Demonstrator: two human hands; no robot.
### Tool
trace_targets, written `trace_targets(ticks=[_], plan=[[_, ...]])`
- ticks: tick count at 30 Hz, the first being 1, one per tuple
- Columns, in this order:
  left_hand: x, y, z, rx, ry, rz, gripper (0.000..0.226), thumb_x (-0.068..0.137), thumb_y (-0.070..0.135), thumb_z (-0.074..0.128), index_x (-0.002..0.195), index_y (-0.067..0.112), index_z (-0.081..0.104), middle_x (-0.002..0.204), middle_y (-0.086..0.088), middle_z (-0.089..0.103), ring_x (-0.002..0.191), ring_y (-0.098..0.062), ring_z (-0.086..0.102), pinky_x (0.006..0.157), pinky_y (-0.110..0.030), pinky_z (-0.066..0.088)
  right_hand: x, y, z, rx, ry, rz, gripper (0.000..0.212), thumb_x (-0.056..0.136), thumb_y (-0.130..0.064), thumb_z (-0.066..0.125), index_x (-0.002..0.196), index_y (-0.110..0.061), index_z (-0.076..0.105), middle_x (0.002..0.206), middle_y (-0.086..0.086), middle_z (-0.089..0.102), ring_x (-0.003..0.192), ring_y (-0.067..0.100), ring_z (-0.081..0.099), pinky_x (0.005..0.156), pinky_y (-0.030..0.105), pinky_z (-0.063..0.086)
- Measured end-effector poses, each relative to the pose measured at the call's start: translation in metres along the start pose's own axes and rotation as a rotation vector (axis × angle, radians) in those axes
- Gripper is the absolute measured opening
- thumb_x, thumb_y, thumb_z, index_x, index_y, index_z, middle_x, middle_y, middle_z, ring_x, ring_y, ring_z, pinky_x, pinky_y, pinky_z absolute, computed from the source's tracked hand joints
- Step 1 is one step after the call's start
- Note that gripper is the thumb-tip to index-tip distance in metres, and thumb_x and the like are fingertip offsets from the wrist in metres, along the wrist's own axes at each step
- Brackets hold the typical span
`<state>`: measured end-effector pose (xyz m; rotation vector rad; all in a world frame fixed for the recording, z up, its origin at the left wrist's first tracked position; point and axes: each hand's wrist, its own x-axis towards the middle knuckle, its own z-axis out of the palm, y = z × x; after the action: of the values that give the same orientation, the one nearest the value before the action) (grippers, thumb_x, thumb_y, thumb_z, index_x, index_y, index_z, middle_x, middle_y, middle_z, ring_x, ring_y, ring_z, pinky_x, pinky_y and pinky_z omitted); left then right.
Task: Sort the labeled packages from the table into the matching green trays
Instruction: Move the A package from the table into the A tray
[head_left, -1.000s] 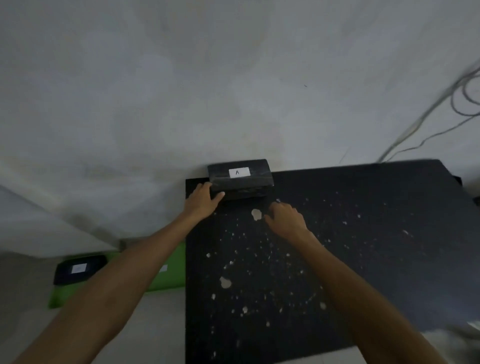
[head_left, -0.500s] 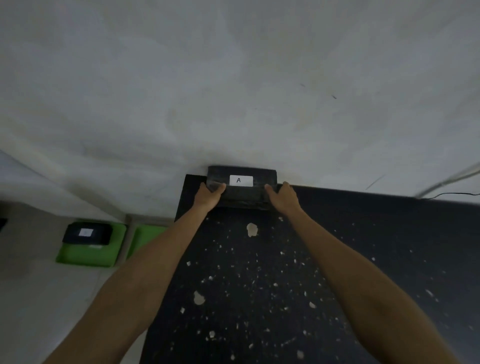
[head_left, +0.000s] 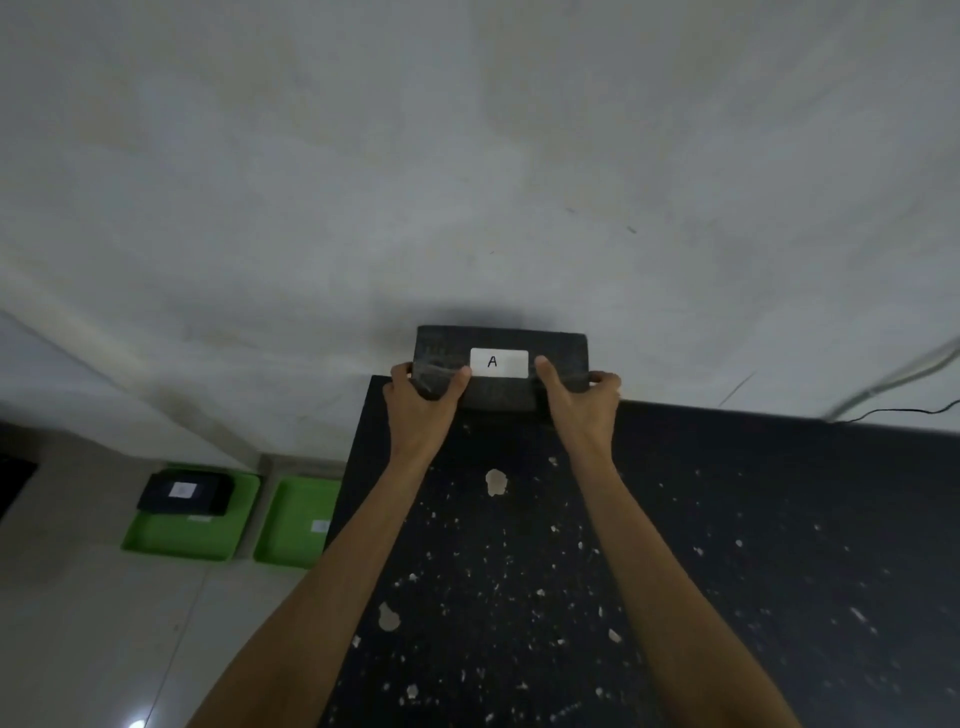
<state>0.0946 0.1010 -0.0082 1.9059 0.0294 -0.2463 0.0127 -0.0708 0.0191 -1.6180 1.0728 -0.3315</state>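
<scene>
A black package with a white label reading "A" is at the far left corner of the black table, against the wall. My left hand grips its left end and my right hand grips its right end, thumbs on top beside the label. On the floor to the left stand two green trays. The left tray holds another black package with a white label. The right tray has a small white label and is partly hidden by the table edge and my left arm.
The table top is speckled with white chips and flecks. A white wall rises right behind the table. Cables run along the wall at the far right. Pale floor tiles lie to the left of the table.
My right hand has come from the table top to the package's right end. Both hands now hold the package, which sits a little higher against the wall. The view has swung left, showing both trays.
</scene>
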Motion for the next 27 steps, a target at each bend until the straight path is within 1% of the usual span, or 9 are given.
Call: trace_targets(ticks=[3, 5, 8, 10, 12, 15, 18, 21, 27], plan=[[-0.020, 0.045, -0.010, -0.045, 0.043, 0.095, 0.082, 0.061, 0.075, 0.073, 0.122, 0.030, 0.042, 0.116, 0.005, 0.050, 0.098, -0.002, 0.056, 0.066, -0.008, 0.046, -0.023, -0.038, -0.023, 0.068, 0.071, -0.118, 0.081, 0.067, -0.067, 0.079, 0.121, -0.022, 0.038, 0.123, 0.004, 0.046, 0.101, 0.015, 0.058, 0.073, 0.023, 0.054], [-0.030, 0.074, -0.020, -0.085, 0.065, 0.131, 0.084, 0.057, 0.078, 0.074, 0.117, 0.032, 0.040, 0.109, 0.011, 0.056, 0.093, 0.000, 0.060, 0.059, -0.005, 0.048, -0.038, -0.064, -0.038, 0.084, 0.101, -0.201, 0.082, 0.063, -0.071, 0.078, 0.117, -0.023, 0.038, 0.118, 0.001, 0.051, 0.095, 0.009, 0.060, 0.067, 0.018, 0.050], [-0.042, 0.117, -0.038, -0.100, 0.099, 0.189, 0.091, 0.053, 0.077, 0.077, 0.119, 0.031, 0.036, 0.102, 0.019, 0.055, 0.090, 0.003, 0.059, 0.070, -0.012, 0.048, -0.062, -0.099, -0.052, 0.046, 0.109, -0.292, 0.095, 0.057, -0.078, 0.075, 0.126, -0.025, 0.035, 0.114, -0.001, 0.061, 0.101, 0.017, 0.066, 0.077, 0.029, 0.057], [-0.050, 0.141, -0.051, -0.104, 0.135, 0.271, 0.098, 0.055, 0.073, 0.080, 0.130, 0.030, 0.035, 0.109, 0.020, 0.056, 0.098, 0.001, 0.061, 0.082, -0.019, 0.051, -0.079, -0.120, -0.057, -0.024, 0.135, -0.372, 0.113, 0.056, -0.083, 0.071, 0.144, -0.026, 0.028, 0.132, 0.001, 0.059, 0.118, 0.022, 0.062, 0.096, 0.041, 0.055], [-0.059, 0.162, -0.065, -0.112, 0.164, 0.369, 0.100, 0.059, 0.070, 0.080, 0.140, 0.030, 0.036, 0.118, 0.019, 0.057, 0.107, -0.001, 0.060, 0.089, -0.019, 0.051, -0.094, -0.138, -0.062, -0.088, 0.172, -0.459, 0.123, 0.056, -0.087, 0.067, 0.154, -0.028, 0.022, 0.144, -0.001, 0.051, 0.130, 0.021, 0.054, 0.105, 0.044, 0.049], [-0.070, 0.188, -0.086, -0.153, 0.186, 0.496, 0.084, 0.066, 0.061, 0.081, 0.136, 0.028, 0.047, 0.121, 0.016, 0.062, 0.109, 0.001, 0.061, 0.088, -0.017, 0.054, -0.114, -0.158, -0.068, -0.056, 0.222, -0.553, 0.115, 0.059, -0.086, 0.067, 0.151, -0.029, 0.029, 0.137, -0.005, 0.052, 0.124, 0.018, 0.055, 0.101, 0.043, 0.051], [-0.079, 0.206, -0.103, -0.190, 0.179, 0.546, 0.078, 0.070, 0.054, 0.081, 0.135, 0.026, 0.049, 0.122, 0.014, 0.062, 0.109, 0.001, 0.062, 0.086, -0.015, 0.054, -0.129, -0.173, -0.072, -0.002, 0.237, -0.596, 0.106, 0.063, -0.082, 0.068, 0.148, -0.028, 0.034, 0.133, -0.006, 0.054, 0.121, 0.016, 0.057, 0.100, 0.045, 0.053], [-0.084, 0.213, -0.116, -0.201, 0.180, 0.557, 0.076, 0.072, 0.051, 0.081, 0.136, 0.024, 0.049, 0.124, 0.011, 0.063, 0.110, -0.003, 0.062, 0.087, -0.020, 0.055, -0.140, -0.181, -0.072, 0.026, 0.230, -0.613, 0.102, 0.065, -0.079, 0.069, 0.147, -0.029, 0.036, 0.132, -0.007, 0.055, 0.120, 0.015, 0.057, 0.099, 0.044, 0.053], [-0.087, 0.198, -0.147, -0.177, 0.177, 0.524, 0.073, 0.072, 0.051, 0.081, 0.133, 0.025, 0.051, 0.119, 0.013, 0.064, 0.105, 0.001, 0.063, 0.083, -0.014, 0.054, -0.161, -0.177, -0.046, 0.023, 0.184, -0.588, 0.101, 0.067, -0.075, 0.071, 0.148, -0.026, 0.036, 0.133, -0.005, 0.055, 0.121, 0.016, 0.057, 0.100, 0.045, 0.053]])
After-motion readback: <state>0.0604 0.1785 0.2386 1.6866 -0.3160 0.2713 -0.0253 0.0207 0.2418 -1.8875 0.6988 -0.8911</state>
